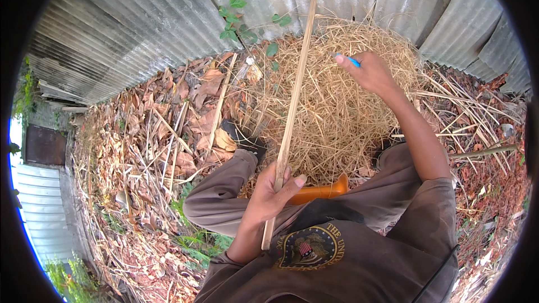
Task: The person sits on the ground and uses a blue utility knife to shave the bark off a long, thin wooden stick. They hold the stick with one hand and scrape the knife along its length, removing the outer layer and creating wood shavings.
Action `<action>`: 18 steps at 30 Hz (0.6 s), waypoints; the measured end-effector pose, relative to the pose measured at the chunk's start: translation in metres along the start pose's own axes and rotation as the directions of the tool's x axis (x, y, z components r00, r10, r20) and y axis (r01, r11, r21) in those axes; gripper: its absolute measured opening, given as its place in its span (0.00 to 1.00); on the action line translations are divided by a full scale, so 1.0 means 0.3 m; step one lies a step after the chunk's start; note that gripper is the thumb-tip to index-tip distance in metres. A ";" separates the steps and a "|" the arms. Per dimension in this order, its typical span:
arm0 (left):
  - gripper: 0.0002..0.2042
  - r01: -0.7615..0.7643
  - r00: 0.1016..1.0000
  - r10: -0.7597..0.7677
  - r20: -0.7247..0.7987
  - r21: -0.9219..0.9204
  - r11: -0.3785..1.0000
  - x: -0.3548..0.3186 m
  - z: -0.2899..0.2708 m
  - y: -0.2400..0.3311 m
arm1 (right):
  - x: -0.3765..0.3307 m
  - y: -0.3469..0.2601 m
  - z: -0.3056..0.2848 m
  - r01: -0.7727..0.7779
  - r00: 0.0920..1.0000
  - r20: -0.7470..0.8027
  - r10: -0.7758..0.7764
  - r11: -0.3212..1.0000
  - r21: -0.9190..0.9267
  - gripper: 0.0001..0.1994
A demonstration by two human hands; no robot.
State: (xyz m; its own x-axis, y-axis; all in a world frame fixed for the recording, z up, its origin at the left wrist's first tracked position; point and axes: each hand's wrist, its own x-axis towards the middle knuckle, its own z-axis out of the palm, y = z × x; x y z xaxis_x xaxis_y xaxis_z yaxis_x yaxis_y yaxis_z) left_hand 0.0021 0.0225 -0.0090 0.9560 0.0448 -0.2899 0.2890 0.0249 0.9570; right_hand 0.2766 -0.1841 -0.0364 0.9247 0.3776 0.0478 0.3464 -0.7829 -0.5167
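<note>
A long, split wooden stick (295,101) slants up and away from my lap, its far end over the straw near the metal wall. Near its lower end, my left hand (271,193) wraps around it, thumb across the front. To the right of the stick, my right hand (370,73) is closed on a slim blue tool (352,62) with a dark tip pointing left; its exact kind is hard to make out. This hand is above the straw heap (342,112), apart from the stick. Between my bent legs lies an orange curved object (320,192), partly hidden.
Corrugated metal sheets (146,28) form a wall along the far and left sides. Dry leaves (210,87) and thin sticks (165,129) litter the ground at left. More stalks (471,112) lie at right. A green vine (230,22) climbs the wall.
</note>
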 end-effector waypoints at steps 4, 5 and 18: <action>0.13 -0.047 0.998 0.044 -0.038 -0.089 0.995 0.122 0.036 0.019 | -0.183 -0.187 0.042 0.344 0.934 0.097 -0.344 0.939 0.012 0.40; 0.13 -0.057 0.998 0.055 -0.033 -0.080 0.995 0.132 0.039 0.029 | -0.197 -0.216 0.043 0.381 0.917 0.134 -0.376 0.924 -0.014 0.40; 0.15 -0.162 0.983 0.174 -0.051 0.184 0.969 0.114 0.086 0.049 | -0.193 -0.208 0.112 0.510 0.860 0.063 -0.507 0.858 -0.056 0.38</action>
State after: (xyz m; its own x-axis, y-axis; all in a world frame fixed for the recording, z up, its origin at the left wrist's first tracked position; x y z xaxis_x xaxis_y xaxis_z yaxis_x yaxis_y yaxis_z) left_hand 0.0402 -0.0014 -0.0046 0.9879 0.0996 -0.1188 0.1342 -0.1669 0.9768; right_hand 0.1961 -0.1407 -0.0357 0.6093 0.7528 0.2491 0.7781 -0.5071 -0.3707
